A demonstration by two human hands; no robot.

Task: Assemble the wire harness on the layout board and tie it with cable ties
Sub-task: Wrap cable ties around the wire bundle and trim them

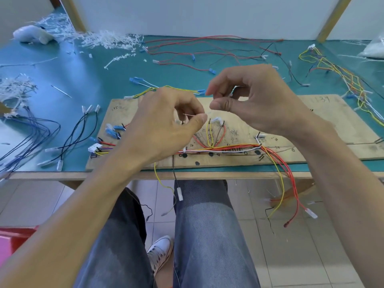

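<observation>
Wire harness of red, yellow and white leads runs along the near side of the layout board, its ends hanging off the counter edge. Just above, fingers of my left hand pinch a thin white cable tie. My right hand curls beside it, thumb near forefinger, its grip unclear. Beyond lie loose red wires and white offcuts.

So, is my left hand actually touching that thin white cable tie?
Touching. The head view shows the left hand pinching one end of the cable tie between thumb and a finger.
</observation>
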